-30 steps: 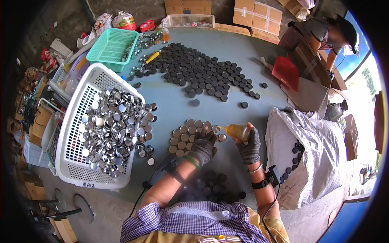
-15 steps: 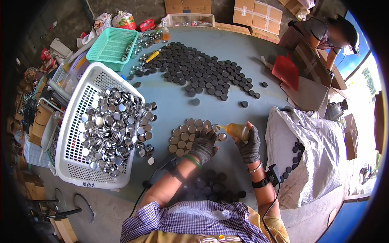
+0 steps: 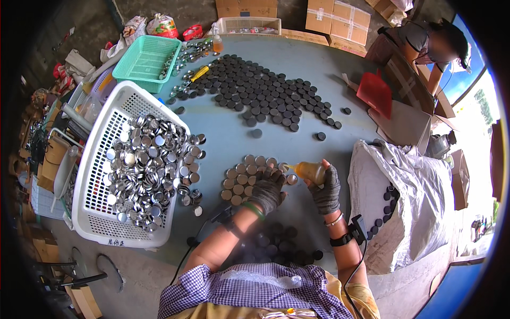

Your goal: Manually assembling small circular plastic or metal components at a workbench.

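In my right hand (image 3: pixel 325 192), which wears a grey fingerless glove, is a squeeze bottle (image 3: pixel 312 171) of amber liquid, tipped sideways. Its yellowish nozzle points left, at the right edge of a cluster of round metal caps (image 3: pixel 239 179) laid flat side by side. My left hand (image 3: pixel 268 191), gloved the same way, rests over that cluster's right part with fingers stretched forward and covers some caps. One cap (image 3: pixel 291 179) lies by the nozzle. Whether liquid is coming out is too small to tell.
At left stands a white basket (image 3: pixel 91 175) heaped with shiny caps, behind it a green basket (image 3: pixel 139 49). Many black discs (image 3: pixel 255 87) cover the table's far middle; more lie near my body. A white sack (image 3: pixel 414 212) and red dustpan (image 3: pixel 375 94) are at right. Another person bends over boxes.
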`<action>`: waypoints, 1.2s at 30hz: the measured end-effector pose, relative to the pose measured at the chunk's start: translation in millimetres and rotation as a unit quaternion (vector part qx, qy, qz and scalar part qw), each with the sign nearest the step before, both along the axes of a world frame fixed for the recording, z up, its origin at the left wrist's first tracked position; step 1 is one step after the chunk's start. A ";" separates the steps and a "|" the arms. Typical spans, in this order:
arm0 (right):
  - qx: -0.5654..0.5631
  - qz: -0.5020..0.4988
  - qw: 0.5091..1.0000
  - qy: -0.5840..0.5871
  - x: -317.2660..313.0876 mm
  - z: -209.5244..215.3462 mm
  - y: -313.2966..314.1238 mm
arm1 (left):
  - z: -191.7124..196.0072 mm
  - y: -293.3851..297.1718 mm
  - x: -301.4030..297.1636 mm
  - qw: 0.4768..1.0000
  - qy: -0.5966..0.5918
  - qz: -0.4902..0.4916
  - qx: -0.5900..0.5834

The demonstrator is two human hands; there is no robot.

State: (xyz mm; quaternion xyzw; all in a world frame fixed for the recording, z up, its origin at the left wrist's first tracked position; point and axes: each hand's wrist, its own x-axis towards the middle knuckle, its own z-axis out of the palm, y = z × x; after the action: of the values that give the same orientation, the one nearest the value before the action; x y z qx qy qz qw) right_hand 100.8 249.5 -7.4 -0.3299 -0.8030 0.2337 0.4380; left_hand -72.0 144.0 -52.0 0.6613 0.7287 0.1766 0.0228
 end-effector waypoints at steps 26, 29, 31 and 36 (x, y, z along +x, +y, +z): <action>0.021 0.008 0.999 -0.040 4.0 6.2 -1.1 | 4.2 2.1 3.7 0.998 0.010 -0.007 -0.068; 0.014 0.011 0.999 -0.037 4.6 8.3 -2.0 | 4.3 3.9 5.1 0.997 0.009 -0.001 -0.071; 0.014 0.008 0.999 -0.043 5.7 8.3 -2.0 | 5.2 5.9 5.7 0.997 0.009 0.002 -0.071; 0.022 0.000 0.999 -0.045 6.8 11.9 -3.9 | 7.6 11.7 8.1 0.994 -0.001 0.008 -0.109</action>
State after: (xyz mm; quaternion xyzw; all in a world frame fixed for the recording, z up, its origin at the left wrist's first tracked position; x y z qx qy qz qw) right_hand 107.6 245.6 4.5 -0.3304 -0.8268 0.2008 0.4085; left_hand -64.0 155.7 -44.4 0.6489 0.7488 0.0969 0.0941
